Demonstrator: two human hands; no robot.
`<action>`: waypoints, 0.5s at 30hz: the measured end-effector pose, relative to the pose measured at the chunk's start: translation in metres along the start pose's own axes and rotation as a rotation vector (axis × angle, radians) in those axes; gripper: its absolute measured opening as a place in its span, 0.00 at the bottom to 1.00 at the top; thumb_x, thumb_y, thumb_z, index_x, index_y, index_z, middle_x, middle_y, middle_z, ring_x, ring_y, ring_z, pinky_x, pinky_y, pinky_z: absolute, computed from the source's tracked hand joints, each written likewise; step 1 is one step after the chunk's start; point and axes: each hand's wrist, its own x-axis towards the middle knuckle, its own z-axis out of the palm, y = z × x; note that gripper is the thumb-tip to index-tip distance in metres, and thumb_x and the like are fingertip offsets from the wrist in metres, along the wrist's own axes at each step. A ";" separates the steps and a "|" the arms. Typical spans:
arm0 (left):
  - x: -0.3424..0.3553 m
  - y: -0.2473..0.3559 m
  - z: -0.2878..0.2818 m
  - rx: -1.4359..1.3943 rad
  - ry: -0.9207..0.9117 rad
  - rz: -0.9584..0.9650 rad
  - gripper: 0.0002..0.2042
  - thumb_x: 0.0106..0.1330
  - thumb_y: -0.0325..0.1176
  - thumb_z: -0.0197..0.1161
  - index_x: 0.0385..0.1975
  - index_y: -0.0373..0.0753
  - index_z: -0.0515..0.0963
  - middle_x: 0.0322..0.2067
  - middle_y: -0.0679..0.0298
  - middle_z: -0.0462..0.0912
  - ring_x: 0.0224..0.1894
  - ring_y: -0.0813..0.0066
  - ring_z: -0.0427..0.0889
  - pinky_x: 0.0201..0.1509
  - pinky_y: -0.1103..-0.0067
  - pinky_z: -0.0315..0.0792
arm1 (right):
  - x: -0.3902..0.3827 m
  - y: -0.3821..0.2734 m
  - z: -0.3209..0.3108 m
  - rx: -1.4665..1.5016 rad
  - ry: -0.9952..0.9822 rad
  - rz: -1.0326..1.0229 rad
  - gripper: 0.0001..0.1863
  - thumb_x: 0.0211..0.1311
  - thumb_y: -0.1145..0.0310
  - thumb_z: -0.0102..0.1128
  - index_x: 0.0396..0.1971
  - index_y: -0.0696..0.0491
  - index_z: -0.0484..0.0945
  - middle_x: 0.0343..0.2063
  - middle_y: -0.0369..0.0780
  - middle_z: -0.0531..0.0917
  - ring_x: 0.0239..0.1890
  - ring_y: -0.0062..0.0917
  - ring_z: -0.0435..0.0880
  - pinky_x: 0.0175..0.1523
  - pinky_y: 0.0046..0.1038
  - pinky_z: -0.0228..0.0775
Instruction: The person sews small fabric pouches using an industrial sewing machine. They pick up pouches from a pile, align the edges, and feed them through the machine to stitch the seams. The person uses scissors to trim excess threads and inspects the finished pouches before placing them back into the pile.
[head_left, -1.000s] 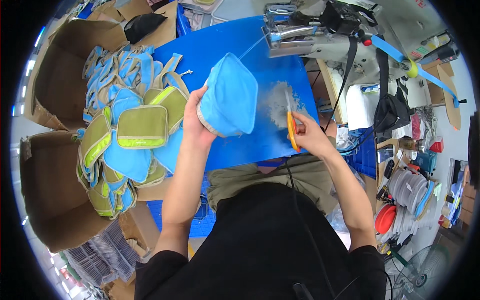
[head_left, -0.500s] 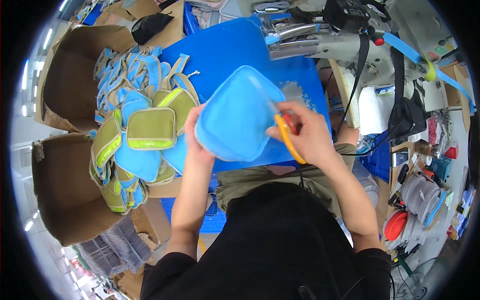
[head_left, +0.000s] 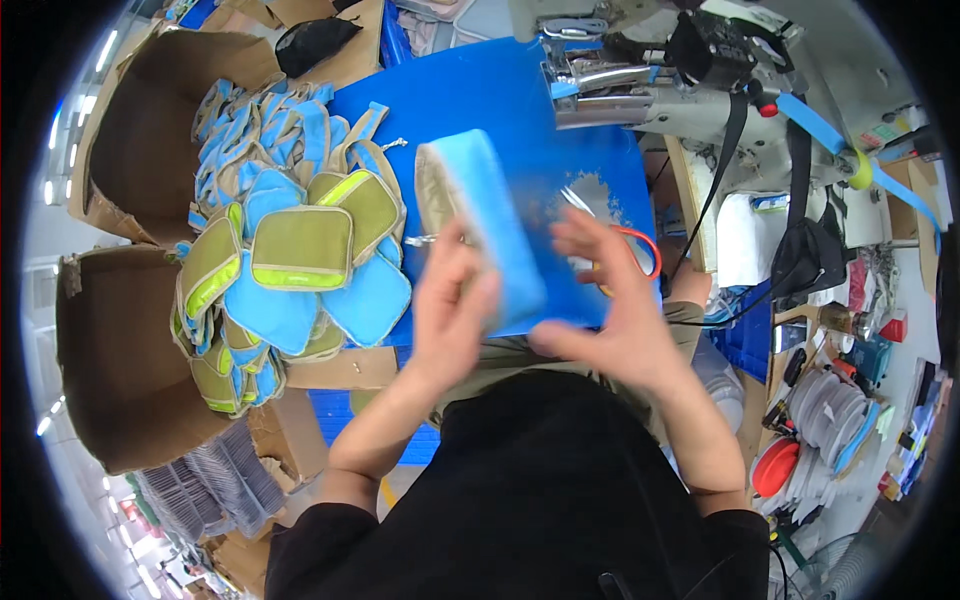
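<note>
Both hands [head_left: 455, 305] in the head view face each other over the near part of the blue table [head_left: 455, 90]. The left hand is closed on the lower part of a blue pouch [head_left: 497, 215], which rises beyond the fingers and slants toward the right hand [head_left: 615, 300]. That right hand is empty of the pouch, its fingers spread and its thumb well apart from them, with a gap between thumb and cloth.

Half a second ago the pouch turned its broad blue face upward and the right hand gripped the scissors [head_left: 645, 250] over it. Now the pouch is tipped on edge, showing a blue side band and an olive inner face toward the left, and the scissors are out of that grip, just beyond the right hand. To the left of the left hand, the pile of olive and blue pouches [head_left: 300, 248] looks unchanged.

Motion blurs both hands and the pouch's lower end, so the left fingertips are hard to make out. The right fingers partly cover the scissors' handles; whether they touch them, I cannot tell. A small pale bit [head_left: 420, 240] beside the left fingers is too unclear to name. Far to the right of the right hand, low down, a fan [head_left: 840, 572] is cut off by the dark rim.
</note>
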 end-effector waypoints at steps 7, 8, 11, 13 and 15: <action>0.025 0.001 0.005 0.546 0.342 0.379 0.21 0.62 0.20 0.64 0.57 0.34 0.78 0.66 0.46 0.71 0.67 0.50 0.71 0.70 0.64 0.65 | 0.015 0.017 0.022 -0.158 0.331 -0.251 0.28 0.46 0.86 0.52 0.52 0.58 0.80 0.40 0.47 0.85 0.43 0.39 0.86 0.50 0.33 0.77; 0.034 0.001 0.001 0.606 0.391 0.359 0.23 0.60 0.19 0.65 0.58 0.35 0.78 0.64 0.48 0.74 0.65 0.52 0.75 0.67 0.66 0.70 | 0.012 0.017 0.021 -0.154 0.287 -0.262 0.27 0.46 0.85 0.52 0.51 0.58 0.81 0.40 0.47 0.85 0.42 0.38 0.86 0.50 0.33 0.77; 0.032 -0.019 -0.016 0.367 0.233 0.205 0.23 0.55 0.15 0.64 0.54 0.35 0.82 0.53 0.49 0.82 0.56 0.52 0.82 0.59 0.68 0.76 | 0.005 0.024 0.009 -0.132 0.220 -0.291 0.23 0.46 0.84 0.54 0.46 0.58 0.83 0.38 0.45 0.85 0.40 0.37 0.86 0.46 0.32 0.77; 0.027 -0.017 -0.017 0.489 0.264 0.295 0.24 0.55 0.14 0.61 0.54 0.35 0.83 0.49 0.50 0.83 0.51 0.55 0.83 0.54 0.70 0.77 | 0.005 0.017 0.007 -0.317 0.285 -0.319 0.23 0.47 0.82 0.57 0.46 0.57 0.83 0.38 0.45 0.85 0.40 0.38 0.85 0.45 0.33 0.77; 0.022 -0.015 -0.010 0.539 0.286 0.325 0.23 0.57 0.14 0.59 0.53 0.36 0.83 0.47 0.51 0.84 0.48 0.57 0.84 0.51 0.72 0.77 | 0.004 0.013 0.010 -0.427 0.365 -0.328 0.19 0.48 0.76 0.71 0.44 0.55 0.85 0.37 0.44 0.83 0.39 0.38 0.84 0.43 0.32 0.77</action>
